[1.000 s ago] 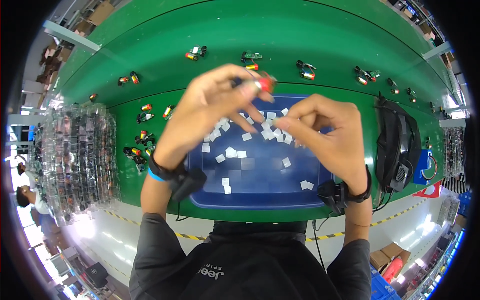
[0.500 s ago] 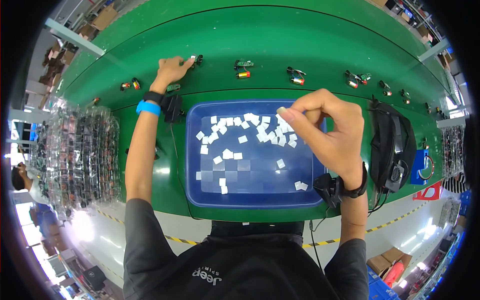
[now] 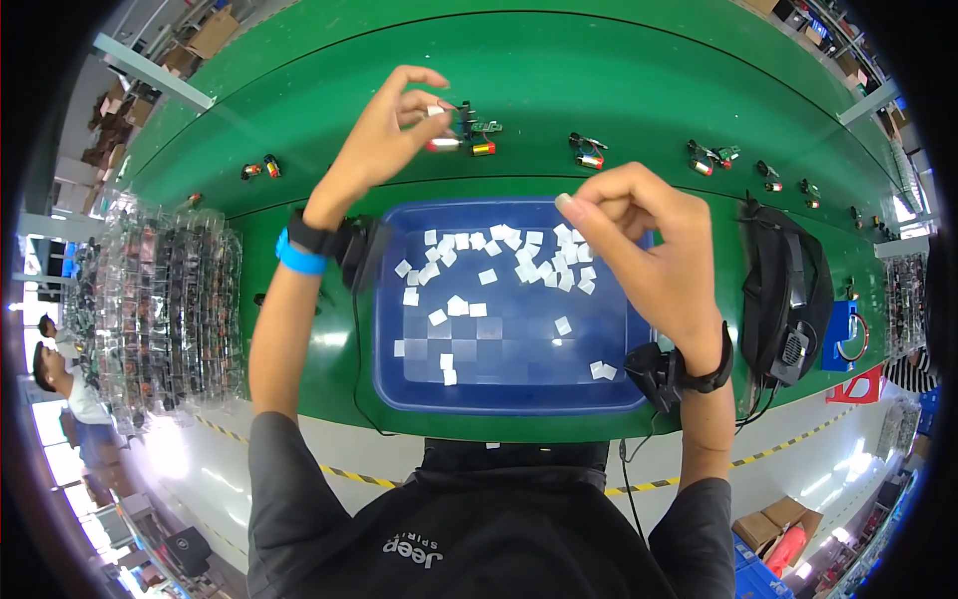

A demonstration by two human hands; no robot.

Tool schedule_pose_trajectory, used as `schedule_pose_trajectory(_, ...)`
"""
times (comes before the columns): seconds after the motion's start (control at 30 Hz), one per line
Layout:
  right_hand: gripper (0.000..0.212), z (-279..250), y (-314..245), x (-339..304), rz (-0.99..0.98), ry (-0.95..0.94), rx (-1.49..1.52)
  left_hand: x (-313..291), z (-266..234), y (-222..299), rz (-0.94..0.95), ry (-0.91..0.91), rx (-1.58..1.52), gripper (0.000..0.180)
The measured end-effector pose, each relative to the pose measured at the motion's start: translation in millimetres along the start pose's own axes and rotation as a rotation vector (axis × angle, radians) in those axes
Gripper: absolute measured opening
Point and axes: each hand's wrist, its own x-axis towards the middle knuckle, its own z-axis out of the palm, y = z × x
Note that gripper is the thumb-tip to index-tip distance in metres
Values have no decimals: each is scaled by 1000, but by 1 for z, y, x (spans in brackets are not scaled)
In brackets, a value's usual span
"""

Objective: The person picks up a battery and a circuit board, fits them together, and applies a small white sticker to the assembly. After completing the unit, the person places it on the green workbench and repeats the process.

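Head view: a green table [image 3: 619, 60] bears a blue tray [image 3: 519, 397], set close in, presumably for easy reach. Beyond it, the left hand [image 3: 387, 135] seems clamped on a blurred small battery [image 3: 443, 146], likely pinched for control; the right hand [image 3: 649, 240] hovers at the tray's far right, thumb and forefinger together, anything between unclear. Loose white squares [image 3: 487, 278] lie inside the tray, mostly toward its far edge.

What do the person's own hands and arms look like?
The bare left hand has a blue wristband, black strap and boxy black device; the bare right hand has a black wrist strap and similar device. Sleeves are short and dark grey.
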Motion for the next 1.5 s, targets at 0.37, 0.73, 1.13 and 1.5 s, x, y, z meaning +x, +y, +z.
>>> schedule_pose_trajectory(0.37, 25, 10, -33, -24, 182, -483, -476, -66, 82, 58, 97, 139, -372, 25)
schedule_pose_trajectory(0.73, 33, 27, 7, -14, 57, -94, -441, -73, 91, 43, -64, 122, -636, 25)
schedule_pose_trajectory(1.13, 17, 16, 7, -6, 101, -27, 16, -85, 84, 56, -110, 54, -722, 26)
schedule_pose_trajectory(1.5, 11, -3, -7, -7, -128, -199, -346, -85, 48, 85, -142, -303, -185, 31)
